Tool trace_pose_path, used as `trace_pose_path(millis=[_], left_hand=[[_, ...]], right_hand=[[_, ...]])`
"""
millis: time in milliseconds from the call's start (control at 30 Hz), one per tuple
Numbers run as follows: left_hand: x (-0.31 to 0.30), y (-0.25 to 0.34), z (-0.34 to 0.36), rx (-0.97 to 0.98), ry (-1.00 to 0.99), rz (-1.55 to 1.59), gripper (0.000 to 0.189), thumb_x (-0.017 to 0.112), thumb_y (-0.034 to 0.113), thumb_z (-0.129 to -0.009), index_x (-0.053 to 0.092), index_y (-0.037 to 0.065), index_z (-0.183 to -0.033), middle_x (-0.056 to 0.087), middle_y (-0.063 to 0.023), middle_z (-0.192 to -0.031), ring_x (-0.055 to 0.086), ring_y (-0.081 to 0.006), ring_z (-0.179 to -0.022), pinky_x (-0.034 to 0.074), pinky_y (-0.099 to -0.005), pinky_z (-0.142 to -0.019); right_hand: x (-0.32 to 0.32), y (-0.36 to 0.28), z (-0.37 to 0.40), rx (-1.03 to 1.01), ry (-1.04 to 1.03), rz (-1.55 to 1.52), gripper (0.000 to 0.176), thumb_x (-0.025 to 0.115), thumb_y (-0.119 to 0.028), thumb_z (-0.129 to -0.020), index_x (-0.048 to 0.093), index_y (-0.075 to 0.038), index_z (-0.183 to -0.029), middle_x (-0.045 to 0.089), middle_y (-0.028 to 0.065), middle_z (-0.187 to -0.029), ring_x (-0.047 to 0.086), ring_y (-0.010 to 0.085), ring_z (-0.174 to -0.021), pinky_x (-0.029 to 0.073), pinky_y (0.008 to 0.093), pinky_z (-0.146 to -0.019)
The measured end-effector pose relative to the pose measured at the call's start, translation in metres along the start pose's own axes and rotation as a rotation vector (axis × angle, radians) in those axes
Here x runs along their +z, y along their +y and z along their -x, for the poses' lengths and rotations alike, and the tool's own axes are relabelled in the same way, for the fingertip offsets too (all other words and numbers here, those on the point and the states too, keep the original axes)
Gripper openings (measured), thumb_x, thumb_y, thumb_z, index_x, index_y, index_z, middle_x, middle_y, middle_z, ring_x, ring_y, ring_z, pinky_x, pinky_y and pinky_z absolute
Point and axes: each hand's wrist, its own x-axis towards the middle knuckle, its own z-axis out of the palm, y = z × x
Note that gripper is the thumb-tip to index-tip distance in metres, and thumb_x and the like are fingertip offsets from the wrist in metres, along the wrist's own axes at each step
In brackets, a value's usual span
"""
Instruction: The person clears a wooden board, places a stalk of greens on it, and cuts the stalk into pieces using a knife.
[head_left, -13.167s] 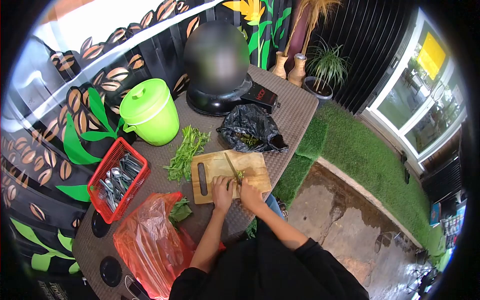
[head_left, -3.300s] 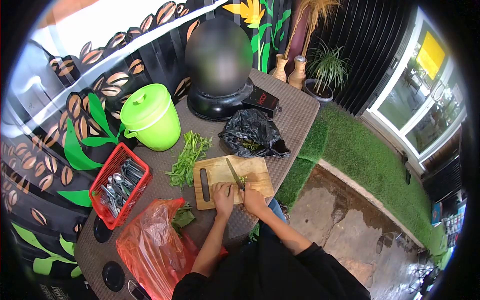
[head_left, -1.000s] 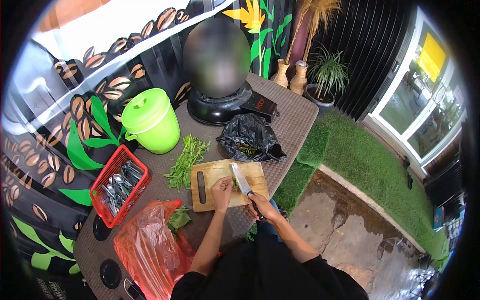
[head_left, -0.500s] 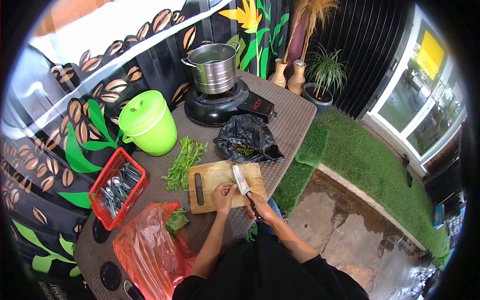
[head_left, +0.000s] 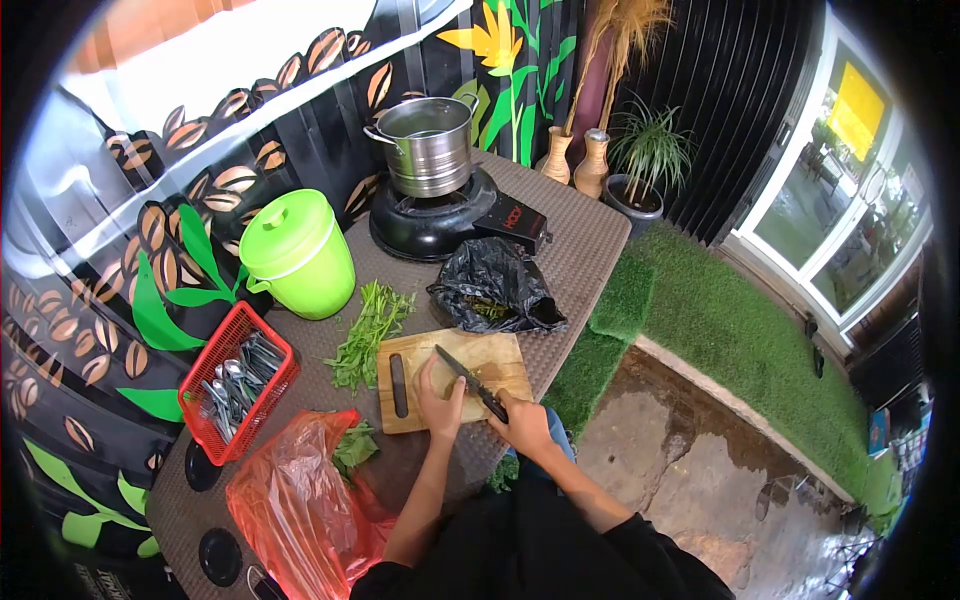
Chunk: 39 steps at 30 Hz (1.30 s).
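At the board (head_left: 508, 372), right hand (head_left: 524, 424) clamps knife (head_left: 462, 371); left hand (head_left: 440, 405), grip unclear (stove (head_left: 425, 228) reads HOCK).

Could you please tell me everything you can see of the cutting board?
The cutting board is a rectangular, wooden-looking slab, light brown with darker patches, lying flat on the textured brown table. A long rounded slot pierces one end, beside the leafy greens. The left hand is on or just above it; the right hand holds the knife slanting over it.

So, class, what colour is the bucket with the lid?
The bucket is bright lime green, seen in the head view.
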Motion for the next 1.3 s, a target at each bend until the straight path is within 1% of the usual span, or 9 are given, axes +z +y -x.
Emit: trace_pose_path(millis=[33, 100, 300, 433, 600, 700, 833, 1033, 1300], left_hand=[[-0.005, 0.012, -0.001, -0.002, -0.001, 0.001, 0.07, 0.078, 0.018, -0.069, 0.047, 0.01, -0.132, 0.045, -0.0164, -0.132, 0.04, -0.0265, -0.124, 0.033, -0.0408, -0.101], [-0.015, 0.032, -0.003, 0.1, -0.124, -0.267, 0.095, 0.083, 0.022, -0.061, 0.032, 0.013, -0.141, 0.024, -0.0209, -0.145, 0.019, -0.0374, -0.134, 0.017, -0.0501, -0.108], [-0.01, 0.025, -0.009, 0.097, -0.237, -0.249, 0.109, 0.086, 0.029, -0.057, 0.024, 0.015, -0.145, 0.015, -0.026, -0.147, 0.003, -0.0474, -0.135, 0.008, -0.058, -0.108], [0.001, 0.022, -0.016, 0.048, -0.209, -0.439, 0.107, 0.085, 0.032, -0.057, 0.026, 0.015, -0.145, 0.017, -0.0247, -0.147, 0.002, -0.0465, -0.136, 0.007, -0.0579, -0.108], [0.004, 0.027, -0.018, 0.08, -0.05, -0.392, 0.077, 0.084, 0.031, -0.059, 0.05, 0.018, -0.126, 0.029, -0.0192, -0.14, 0.016, -0.0427, -0.13, 0.014, -0.0571, -0.104], [-0.007, 0.019, -0.009, 0.087, -0.167, -0.288, 0.068, 0.084, 0.029, -0.059, 0.054, 0.019, -0.119, 0.032, -0.0178, -0.137, 0.021, -0.0411, -0.126, 0.017, -0.0543, -0.103], [-0.009, 0.009, 0.004, 0.077, -0.222, -0.253, 0.066, 0.084, 0.026, -0.06, 0.054, 0.02, -0.119, 0.03, -0.0174, -0.138, 0.02, -0.041, -0.127, 0.017, -0.0526, -0.104], [0.007, 0.023, 0.001, 0.016, -0.05, -0.424, 0.063, 0.082, 0.021, -0.062, 0.054, 0.018, -0.119, 0.03, -0.0169, -0.138, 0.02, -0.0392, -0.128, 0.021, -0.0506, -0.104], [0.008, 0.007, 0.01, 0.031, -0.006, -0.235, 0.079, 0.076, 0.013, -0.065, 0.037, 0.01, -0.134, 0.036, -0.0196, -0.133, 0.025, -0.0387, -0.127, 0.024, -0.0489, -0.104]], right_hand=[[-0.002, 0.002, -0.001, 0.002, -0.001, 0.001, 0.027, 0.065, -0.022, -0.074, 0.054, -0.007, -0.092, 0.058, 0.0147, -0.065, 0.059, 0.0354, -0.062, 0.048, 0.0433, -0.057], [-0.008, 0.005, -0.002, -0.128, -0.049, 0.048, 0.036, 0.069, -0.024, -0.072, 0.054, -0.007, -0.1, 0.063, 0.0151, -0.075, 0.063, 0.0342, -0.07, 0.05, 0.043, -0.061], [-0.017, 0.0, -0.004, -0.181, -0.056, 0.079, 0.034, 0.07, -0.022, -0.069, 0.055, -0.008, -0.097, 0.062, 0.0131, -0.076, 0.062, 0.0323, -0.072, 0.049, 0.0414, -0.061], [-0.016, -0.001, 0.0, -0.201, -0.035, 0.087, 0.032, 0.07, -0.021, -0.068, 0.056, -0.009, -0.095, 0.062, 0.0121, -0.073, 0.062, 0.0312, -0.069, 0.048, 0.0404, -0.06], [-0.014, 0.001, 0.006, -0.161, -0.071, 0.073, 0.031, 0.07, -0.021, -0.07, 0.055, -0.008, -0.095, 0.062, 0.0131, -0.074, 0.062, 0.0317, -0.07, 0.048, 0.0411, -0.061], [-0.013, 0.004, 0.008, -0.133, -0.098, 0.066, 0.031, 0.069, -0.021, -0.071, 0.054, -0.008, -0.094, 0.062, 0.0142, -0.074, 0.062, 0.0323, -0.071, 0.048, 0.0422, -0.061], [-0.014, 0.006, 0.009, -0.14, -0.084, 0.074, 0.03, 0.07, -0.022, -0.071, 0.055, -0.008, -0.094, 0.062, 0.0141, -0.073, 0.063, 0.0322, -0.07, 0.049, 0.042, -0.061], [-0.015, 0.002, 0.015, -0.147, -0.097, 0.097, 0.033, 0.071, -0.022, -0.07, 0.056, -0.008, -0.095, 0.063, 0.014, -0.074, 0.063, 0.0322, -0.071, 0.049, 0.042, -0.062], [-0.019, 0.01, 0.016, -0.101, -0.067, 0.061, 0.032, 0.072, -0.021, -0.069, 0.055, -0.008, -0.093, 0.062, 0.0129, -0.074, 0.062, 0.0318, -0.071, 0.049, 0.041, -0.062]])
